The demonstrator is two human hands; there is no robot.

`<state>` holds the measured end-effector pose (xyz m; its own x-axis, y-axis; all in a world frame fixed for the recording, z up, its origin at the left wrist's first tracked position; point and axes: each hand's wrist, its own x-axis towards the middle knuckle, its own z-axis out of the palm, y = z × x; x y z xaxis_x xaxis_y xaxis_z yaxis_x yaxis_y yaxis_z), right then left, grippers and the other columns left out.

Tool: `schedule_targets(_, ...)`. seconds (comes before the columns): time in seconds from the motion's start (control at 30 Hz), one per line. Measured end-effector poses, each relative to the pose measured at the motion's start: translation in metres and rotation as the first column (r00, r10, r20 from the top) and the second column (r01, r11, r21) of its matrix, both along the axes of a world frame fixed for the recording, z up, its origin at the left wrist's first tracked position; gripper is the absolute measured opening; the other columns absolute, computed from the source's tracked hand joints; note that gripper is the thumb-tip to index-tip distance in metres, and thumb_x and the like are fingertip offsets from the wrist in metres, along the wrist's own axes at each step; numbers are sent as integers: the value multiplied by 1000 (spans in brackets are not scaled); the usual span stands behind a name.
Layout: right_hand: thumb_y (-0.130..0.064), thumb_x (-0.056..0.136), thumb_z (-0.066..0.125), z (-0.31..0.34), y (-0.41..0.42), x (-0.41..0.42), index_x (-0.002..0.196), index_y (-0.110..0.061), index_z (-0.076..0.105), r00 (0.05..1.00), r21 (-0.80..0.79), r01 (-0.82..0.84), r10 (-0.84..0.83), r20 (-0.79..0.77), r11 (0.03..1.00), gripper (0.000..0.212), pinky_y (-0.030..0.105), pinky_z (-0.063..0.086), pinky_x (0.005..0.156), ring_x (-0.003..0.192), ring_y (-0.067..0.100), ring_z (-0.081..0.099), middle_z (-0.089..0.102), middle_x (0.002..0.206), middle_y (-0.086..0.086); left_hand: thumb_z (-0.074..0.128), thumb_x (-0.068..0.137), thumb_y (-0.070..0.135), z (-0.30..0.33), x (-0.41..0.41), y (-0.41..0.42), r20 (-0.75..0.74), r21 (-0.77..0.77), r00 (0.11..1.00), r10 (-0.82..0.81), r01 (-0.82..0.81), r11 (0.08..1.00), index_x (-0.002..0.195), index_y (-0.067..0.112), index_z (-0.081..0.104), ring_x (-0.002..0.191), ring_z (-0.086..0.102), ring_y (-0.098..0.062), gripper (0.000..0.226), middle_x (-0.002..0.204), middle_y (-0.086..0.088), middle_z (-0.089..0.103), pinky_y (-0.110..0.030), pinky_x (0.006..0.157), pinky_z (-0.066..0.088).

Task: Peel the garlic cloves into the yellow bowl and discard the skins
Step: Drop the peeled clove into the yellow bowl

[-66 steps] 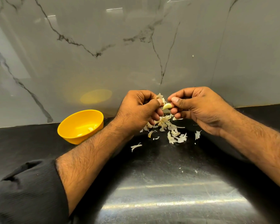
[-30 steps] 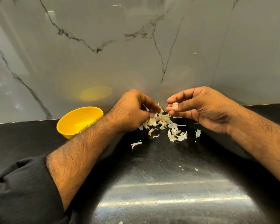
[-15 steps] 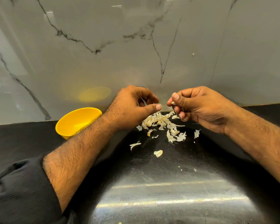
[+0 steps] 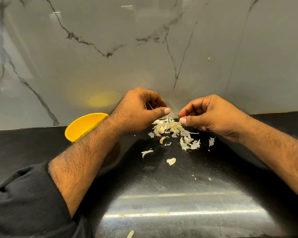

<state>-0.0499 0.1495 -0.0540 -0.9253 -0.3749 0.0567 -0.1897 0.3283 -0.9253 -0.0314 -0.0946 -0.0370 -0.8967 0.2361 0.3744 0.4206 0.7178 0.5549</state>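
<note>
The yellow bowl stands at the back left of the black counter, partly hidden behind my left forearm. A heap of garlic cloves and torn skins lies against the wall between my hands. My left hand hovers just above the heap with fingers curled and thumb stretched out; a thin strip of skin shows inside its fingers. My right hand pinches a pale bit of garlic, mostly hidden, between thumb and forefinger at the top of the heap.
Loose skin scraps lie on the counter in front of the heap, and one more sits near the front edge. A grey marble wall rises right behind the heap and the bowl.
My left hand let go of the heap and lifted slightly, thumb out. A piece of skin dropped onto the counter in front of the heap. My right hand lowered its pinch toward the heap.
</note>
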Motion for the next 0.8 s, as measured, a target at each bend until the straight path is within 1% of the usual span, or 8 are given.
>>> schedule_targets(0.1, 1, 93, 74, 1, 2, -2, 101, -13, 78, 1000, 28, 11, -11, -2, 1000, 17, 15, 49, 57, 69, 6, 66, 78, 94, 8, 79, 94, 43, 0, -1, -1, 14, -19, 1000, -7, 7, 1000, 105, 26, 80, 81, 74, -2, 21, 89, 12, 78, -30, 80, 64)
schedule_targets(0.23, 28, 89, 51, 3, 5, -6, 104, -9, 75, 999, 30, 26, -25, -23, 999, 46, 36, 62, 87, 103, 21, 74, 78, 106, 8, 78, 94, 44, -1, -2, -1, 21, -38, 1000, -10, 11, 999, 107, 26, 80, 79, 72, 1, 22, 87, 13, 77, -24, 76, 62)
schedule_targets(0.37, 17, 99, 54, 4, 2, -4, 110, -2, 70, 1000, -46, 0, 0, -5, 999, 28, 34, 66, 83, 97, 26, 79, 79, 101, 14, 79, 94, 43, -2, -3, -2, 16, -33, 1000, -7, 7, 999, 106, 26, 80, 78, 73, -1, 21, 85, 12, 77, -25, 75, 61)
schedule_targets(0.5, 5, 96, 66, 5, 1, -2, 118, -5, 67, 1000, -97, 4, -4, -1, 995, 25, 35, 67, 77, 90, 28, 80, 79, 98, 16, 79, 93, 44, -3, -4, -3, 21, -33, 1000, -7, 7, 999, 105, 28, 80, 78, 73, -2, 20, 86, 11, 78, -28, 75, 62)
schedule_targets(0.57, -5, 97, 69, 5, 1, -3, 115, -11, 69, 998, -15, 27, -28, -61, 1000, 19, 28, 65, 64, 82, 24, 80, 80, 94, 11, 79, 93, 45, -3, -4, -3, 21, -49, 1000, -1, 2, 999, 106, 28, 79, 79, 73, -2, 21, 87, 11, 78, -28, 76, 63)
schedule_targets(0.63, -17, 102, 67, 4, 0, -4, 108, -19, 73, 983, 111, 92, -72, -169, 990, 10, 21, 55, 56, 74, 14, 75, 79, 93, 2, 78, 94, 46, -3, -3, -2, 6, -62, 1000, 7, -6, 998, 107, 27, 79, 77, 72, -1, 22, 87, 11, 77, -27, 74, 62)
schedule_targets(0.7, -18, 104, 63, 4, 1, -5, 105, -25, 75, 977, 139, 126, -98, -191, 982, 14, 21, 50, 63, 78, 8, 70, 78, 96, -3, 77, 95, 46, -2, -2, -2, -16, -61, 1000, 25, -26, 998, 107, 26, 79, 75, 70, 0, 23, 87, 11, 76, -23, 72, 60)
schedule_targets(0.8, 4, 101, 60, 6, 0, 0, 107, -26, 75, 991, 150, 88, -72, -110, 985, 34, 29, 50, 78, 95, 10, 67, 73, 107, -3, 76, 95, 46, 1, 1, -3, -55, -40, 997, 47, -49, 998, 108, 25, 78, 77, 70, 0, 24, 89, 12, 75, -23, 72, 60)
